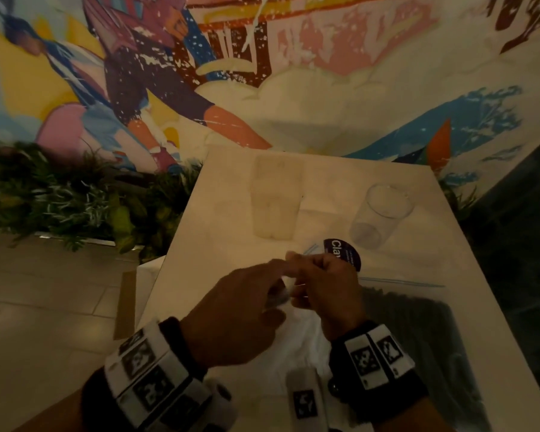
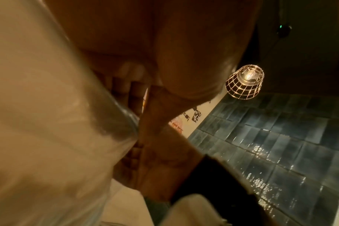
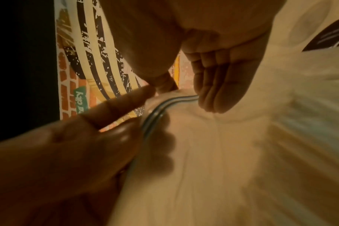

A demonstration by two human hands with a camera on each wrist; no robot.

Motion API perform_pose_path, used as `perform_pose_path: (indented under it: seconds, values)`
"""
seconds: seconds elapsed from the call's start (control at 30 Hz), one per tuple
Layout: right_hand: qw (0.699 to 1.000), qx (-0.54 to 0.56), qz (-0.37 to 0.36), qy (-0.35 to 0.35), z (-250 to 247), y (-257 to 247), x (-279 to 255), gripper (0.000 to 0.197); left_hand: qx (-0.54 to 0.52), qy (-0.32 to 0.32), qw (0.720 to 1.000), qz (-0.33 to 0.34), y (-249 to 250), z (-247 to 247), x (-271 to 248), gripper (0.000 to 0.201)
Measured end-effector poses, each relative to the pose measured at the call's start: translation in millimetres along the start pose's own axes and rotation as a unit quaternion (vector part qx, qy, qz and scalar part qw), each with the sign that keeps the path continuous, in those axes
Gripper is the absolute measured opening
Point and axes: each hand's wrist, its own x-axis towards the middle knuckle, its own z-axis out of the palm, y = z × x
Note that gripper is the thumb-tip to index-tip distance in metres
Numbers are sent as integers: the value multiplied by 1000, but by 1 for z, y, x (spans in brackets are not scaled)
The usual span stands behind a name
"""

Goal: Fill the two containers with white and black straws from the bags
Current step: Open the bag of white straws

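both hands, left hand (image 1: 231,310) and right hand (image 1: 328,291), pinch the zip edge of the white-straw bag (image 1: 300,335) at lower centre. a sharp pull could spill straws short of the empty glasses (image 1: 384,213) above.

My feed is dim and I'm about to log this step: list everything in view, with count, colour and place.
Table: one, white, centre.
Cups: two, clear, at the table's far end; frosted one left, round one right; no straws in either.
Bag of white straws: one, clear, under the hands.
Bag of black straws: one, clear, right of it.
Round label: one, dark, behind the hands.
Plants: green, left.
Mural: multicoloured, back wall.
Lamp: one, wire-caged, overhead.
Left hand, right hand: both pinch the white-straw bag's zip edge.
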Motion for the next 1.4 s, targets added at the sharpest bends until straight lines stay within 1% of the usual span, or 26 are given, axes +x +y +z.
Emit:
perform_pose_path:
  seconds: [0.07, 0.1, 0.17, 0.2, 0.27, 0.33, 0.37, 0.47, 0.53, 0.6, 0.67, 0.73, 0.83, 0.97, 1.07, 1.2, 1.3, 1.4]
  values:
    - [1000, -6, 9, -23, -4, -1, 4, 4, -22, -49, 999, -4, 11, -4, -4, 57]
    - [999, -6, 8, -35, -6, -2, 5, 6, -25, -72, 997, -11, 16, -8, -4, 54]
    - [999, 8, -3, -54, -9, -7, 3, 17, -45, -115, 992, -33, 26, -18, -5, 47]
    - [998, 21, -17, -63, -11, -10, 0, 19, -70, -130, 988, -48, 31, -24, -5, 43]
    - [993, 55, -57, -87, -17, -19, -6, 22, -168, -137, 972, -88, 42, -36, -7, 36]
    - [986, 82, -91, -115, -22, -27, -12, 22, -269, -116, 949, -119, 46, -45, -5, 30]
    - [983, 89, -98, -127, -24, -28, -12, 20, -289, -91, 944, -131, 44, -46, -2, 27]
    - [984, 79, -63, -145, -28, -22, -10, 15, -268, 12, 950, -162, 31, -34, 14, 13]
    - [986, 53, -43, -152, -29, -15, -10, 14, -243, 58, 954, -165, 23, -20, 26, 9]
    - [987, 30, -55, -148, -30, -11, -12, 12, -240, 84, 954, -161, 21, -10, 34, 12]
    - [988, 10, -96, -124, -32, -11, -12, 10, -249, 101, 951, -151, 21, -4, 39, 13]
    - [986, -8, -127, -107, -35, -13, -11, 11, -256, 110, 950, -139, 21, -3, 42, 13]
    - [985, -12, -137, -101, -38, -16, -9, 12, -279, 120, 944, -133, 19, -5, 46, 11]
    - [986, -3, -136, -101, -36, -15, -8, 8, -324, 114, 929, -139, 18, -4, 50, 10]
    - [984, -14, -137, -116, -35, -15, -7, 4, -322, 119, 930, -133, 19, -1, 50, 9]
    - [981, -17, -127, -142, -33, -18, -7, 5, -319, 130, 930, -127, 15, -2, 50, 8]
    - [980, -18, -115, -159, -30, -22, -8, 8, -318, 114, 933, -128, 12, -4, 50, 11]
    - [984, 1, -94, -151, -29, -22, -7, 4, -335, 92, 930, -118, 11, -2, 49, 17]
